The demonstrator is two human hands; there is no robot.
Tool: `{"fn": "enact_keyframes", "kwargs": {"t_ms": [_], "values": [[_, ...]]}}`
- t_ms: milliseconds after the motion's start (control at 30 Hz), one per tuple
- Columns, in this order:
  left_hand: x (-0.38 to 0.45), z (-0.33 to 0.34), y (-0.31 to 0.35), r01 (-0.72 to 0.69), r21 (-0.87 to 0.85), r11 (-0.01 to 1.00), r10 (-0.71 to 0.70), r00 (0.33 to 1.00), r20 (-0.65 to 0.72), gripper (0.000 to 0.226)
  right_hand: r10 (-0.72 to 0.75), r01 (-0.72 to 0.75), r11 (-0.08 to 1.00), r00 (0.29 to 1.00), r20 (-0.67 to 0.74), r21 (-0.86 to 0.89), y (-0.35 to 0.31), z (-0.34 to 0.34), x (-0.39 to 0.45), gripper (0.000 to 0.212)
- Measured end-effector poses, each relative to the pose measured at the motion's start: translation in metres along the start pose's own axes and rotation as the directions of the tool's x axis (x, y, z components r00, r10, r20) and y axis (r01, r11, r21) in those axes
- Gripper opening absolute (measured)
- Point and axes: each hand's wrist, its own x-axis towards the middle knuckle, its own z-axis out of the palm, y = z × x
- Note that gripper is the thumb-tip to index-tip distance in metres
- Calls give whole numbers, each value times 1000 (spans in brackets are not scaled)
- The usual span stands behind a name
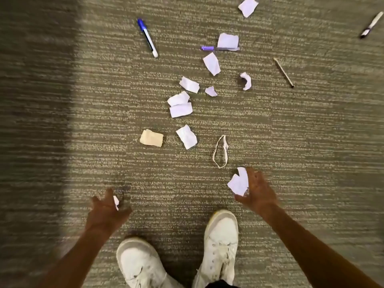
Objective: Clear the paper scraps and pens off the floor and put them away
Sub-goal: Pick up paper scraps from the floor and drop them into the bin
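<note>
White paper scrap (239,182) — right hand (257,194) holds it

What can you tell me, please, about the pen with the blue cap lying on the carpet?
The blue-capped pen lies flat on the striped grey-brown carpet, at the upper left of the litter, apart from the paper scraps. It has a blue cap at its far end, a pale barrel that looks like plastic with a dark strip along it, and a white near tip. It lies slanted, capped end further left. Nothing but the carpet touches it.

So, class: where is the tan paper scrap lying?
In the head view the tan scrap lies on the carpet, left of centre, beside a white scrap on its right.
</note>
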Motion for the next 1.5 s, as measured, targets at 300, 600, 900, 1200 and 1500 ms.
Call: {"fn": "enact_keyframes", "kwargs": {"t_ms": [300, 600, 900, 1200, 1500], "values": [[19, 24, 11, -111, 5, 994, 111, 986, -126, 38, -67, 69, 998, 995, -74, 14, -13, 14, 21, 73], [-12, -1, 38, -233, -174, 957, 210, 967, -142, 39, -21, 36, 981, 996, -82, 189, -29, -28, 8, 34], [1, -43, 90, -396, -40, 917, 385, 908, -168, 22, 52, -28, 865, 998, -35, 502, -59, -72, 19, 44], [58, -48, 144, -493, 218, 842, 530, 833, -160, 71, 142, -134, 873, 990, 18, 469, -83, -41, 67, 81], [83, -32, 157, -514, 334, 790, 590, 784, -191, 53, 82, -34, 923, 991, -110, 383, -89, -28, 81, 35]]}}
